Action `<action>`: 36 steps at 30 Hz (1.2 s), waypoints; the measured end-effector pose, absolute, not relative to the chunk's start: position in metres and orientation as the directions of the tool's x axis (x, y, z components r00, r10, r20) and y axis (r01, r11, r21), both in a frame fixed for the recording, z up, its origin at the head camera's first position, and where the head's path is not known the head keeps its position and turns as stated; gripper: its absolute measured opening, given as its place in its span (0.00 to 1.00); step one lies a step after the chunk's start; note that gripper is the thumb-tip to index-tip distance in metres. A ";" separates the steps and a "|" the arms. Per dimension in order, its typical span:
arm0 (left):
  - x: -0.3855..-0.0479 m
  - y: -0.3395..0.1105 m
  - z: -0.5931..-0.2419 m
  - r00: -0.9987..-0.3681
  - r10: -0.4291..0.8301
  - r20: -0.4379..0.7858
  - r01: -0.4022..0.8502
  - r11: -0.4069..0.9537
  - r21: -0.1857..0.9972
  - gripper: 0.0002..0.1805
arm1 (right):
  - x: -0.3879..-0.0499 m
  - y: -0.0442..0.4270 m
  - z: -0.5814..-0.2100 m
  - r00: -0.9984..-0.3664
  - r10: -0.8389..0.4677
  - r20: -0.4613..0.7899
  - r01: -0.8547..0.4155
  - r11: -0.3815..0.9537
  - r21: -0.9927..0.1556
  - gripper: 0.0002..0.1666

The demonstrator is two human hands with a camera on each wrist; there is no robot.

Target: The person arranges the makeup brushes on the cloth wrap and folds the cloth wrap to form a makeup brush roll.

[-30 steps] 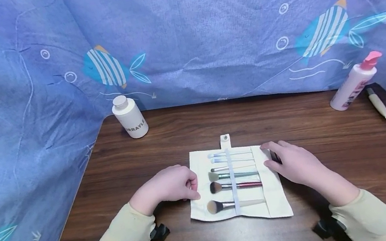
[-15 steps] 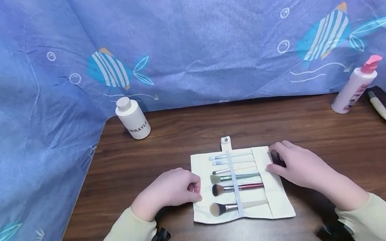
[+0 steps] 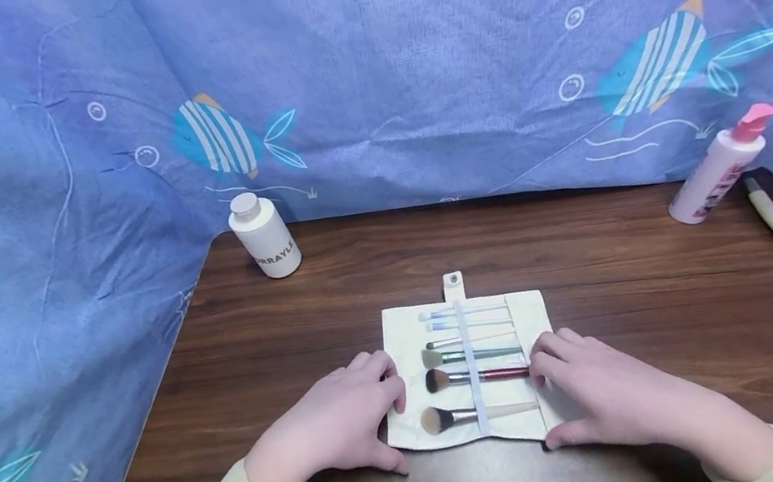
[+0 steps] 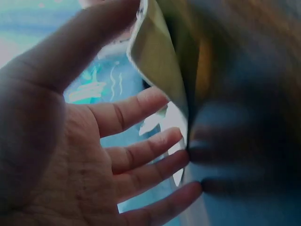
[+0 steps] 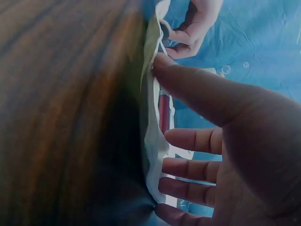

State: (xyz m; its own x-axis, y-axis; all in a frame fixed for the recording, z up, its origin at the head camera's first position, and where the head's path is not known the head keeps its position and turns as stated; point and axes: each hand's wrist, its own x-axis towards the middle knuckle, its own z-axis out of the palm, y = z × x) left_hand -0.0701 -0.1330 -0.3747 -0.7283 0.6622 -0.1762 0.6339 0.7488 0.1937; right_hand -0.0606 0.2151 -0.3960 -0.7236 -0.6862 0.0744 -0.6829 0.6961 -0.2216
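A white cloth brush roll [image 3: 537, 310] lies unrolled on the table in the head view. Several makeup brushes lie across it under a pale band [image 3: 478, 397], among them a large brush [image 3: 489, 412], a red-handled brush [image 3: 502, 373] and a green-handled brush [image 3: 498, 351]. At the roll's left edge is my left hand [image 3: 346, 416], fingers spread, thumb by the near left corner. My right hand [image 3: 604, 392] rests its fingertips on the right pocket, its thumb at the near right corner. Cloth [image 4: 157, 56] curves up near my left thumb in the left wrist view.
A white bottle [image 3: 266, 239] stands at the back left of the brown table [image 3: 359, 262]. At the back right are a pump bottle [image 3: 720, 171] with a pink top and a pale pointed object [image 3: 771, 212]. A blue fish-print cloth [image 3: 407, 86] hangs behind.
My right hand has come from the far right edge down to the near right corner. The left hand has slid nearer and spread its fingers. The brush roll stays flat.
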 end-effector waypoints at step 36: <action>-0.109 -0.149 -0.396 -0.853 0.516 -0.076 0.365 0.696 0.618 0.14 | -0.080 0.221 -0.406 -0.869 -0.458 0.185 -0.481 0.699 -0.529 0.22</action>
